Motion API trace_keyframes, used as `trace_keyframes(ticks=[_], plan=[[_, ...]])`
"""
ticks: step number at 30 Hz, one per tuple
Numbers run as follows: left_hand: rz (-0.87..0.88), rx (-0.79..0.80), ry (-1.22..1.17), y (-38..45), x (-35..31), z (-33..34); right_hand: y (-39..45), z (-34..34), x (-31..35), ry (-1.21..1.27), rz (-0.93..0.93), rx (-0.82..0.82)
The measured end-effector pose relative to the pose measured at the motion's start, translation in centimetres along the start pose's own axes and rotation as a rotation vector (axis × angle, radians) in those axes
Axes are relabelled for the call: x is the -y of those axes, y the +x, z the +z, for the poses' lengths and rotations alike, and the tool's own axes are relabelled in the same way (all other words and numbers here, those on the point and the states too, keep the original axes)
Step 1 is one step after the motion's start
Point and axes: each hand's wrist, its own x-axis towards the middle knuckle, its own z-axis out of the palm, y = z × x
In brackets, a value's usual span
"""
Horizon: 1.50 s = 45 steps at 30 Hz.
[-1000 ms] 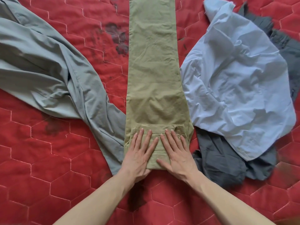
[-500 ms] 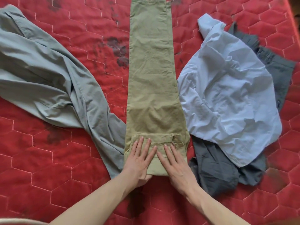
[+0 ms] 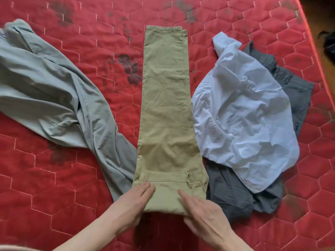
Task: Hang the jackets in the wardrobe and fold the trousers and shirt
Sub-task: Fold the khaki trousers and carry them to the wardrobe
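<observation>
Both hands, left hand [image 3: 135, 200] and right hand [image 3: 203, 212], look flat on the khaki trousers [image 3: 165, 113] waistband, fingers straight, gripping nothing; legs could skew when folding.

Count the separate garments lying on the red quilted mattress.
4: grey-green garment left; khaki trousers centre, under both hands; crumpled pale blue shirt right; dark grey garment beneath that shirt. More may be hidden underneath.

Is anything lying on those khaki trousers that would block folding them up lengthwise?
Nothing visible does. The khaki trousers lie flat with a bare top. The left hand and right hand rest at the waistband. The light blue shirt and grey-green garment only meet the side edges.
</observation>
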Motion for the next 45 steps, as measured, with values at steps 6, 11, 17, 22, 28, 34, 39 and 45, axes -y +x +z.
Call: trace_keyframes(ticks=[6, 11, 17, 22, 28, 34, 39, 45], plan=[[0.027, 0.058, -0.251, 0.5, -0.3, -2.3, -3.2, 0.1, -3.8, 0.067, -0.017, -0.023], [0.280, -0.105, -0.161, 1.3, 0.4, -2.9, -1.3, 1.7, -8.3, 0.175, -0.079, 0.149], [0.346, -0.218, -0.192, 1.5, 2.9, -1.4, 2.0, 3.0, -12.6, -0.123, -0.344, 0.336], [0.426, 0.122, 0.240, 2.4, 6.4, -0.1, 3.7, 3.9, -13.9, -0.167, -0.405, 0.215], [0.400, 0.056, 0.012, 2.1, 7.6, 0.7, 4.3, 4.1, -14.3, -0.018, -0.393, 0.181], [-0.105, -0.329, -0.575, 0.4, 4.0, -0.9, 3.9, 2.3, -13.4, 0.337, -0.130, 0.104], [-0.182, -0.561, -0.875, 3.9, 2.2, -4.0, 5.2, 2.5, -10.0, 0.677, 0.442, -0.174], [-0.404, -0.672, -0.981, 9.4, 2.7, -3.6, 10.2, 3.6, -7.5, 0.635, 0.753, -0.358]])
